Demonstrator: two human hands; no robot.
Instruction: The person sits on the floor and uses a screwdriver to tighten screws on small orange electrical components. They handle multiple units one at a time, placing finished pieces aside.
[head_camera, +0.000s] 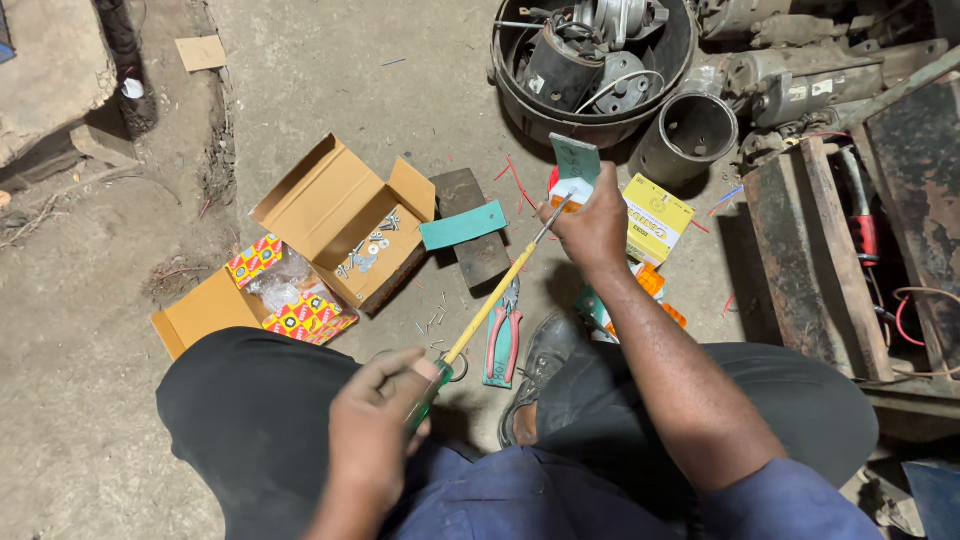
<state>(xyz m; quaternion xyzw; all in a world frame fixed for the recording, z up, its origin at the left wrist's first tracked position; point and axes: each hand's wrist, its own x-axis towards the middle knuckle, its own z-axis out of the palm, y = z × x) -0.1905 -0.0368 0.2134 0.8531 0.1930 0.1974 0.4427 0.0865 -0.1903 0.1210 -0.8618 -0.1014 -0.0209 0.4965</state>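
Note:
My left hand (375, 420) grips the green handle of a long screwdriver (490, 305) with a yellow shaft. Its metal tip points up and right, touching a small box with a teal flap (577, 165) that my right hand (595, 230) holds above the ground. Red-handled pliers (503, 340) lie on the ground just under the screwdriver shaft, beside my black shoe (540, 355). A yellow box (655, 218) rests right of my right hand.
An open cardboard box (345, 215) with small metal parts lies at left, a colourful small carton (290, 300) beside it. A dark block with a teal strip (470, 228) is at centre. A black tub of motor parts (590, 60), a metal cylinder (690, 135) and rusty metal pieces (810, 260) crowd the right.

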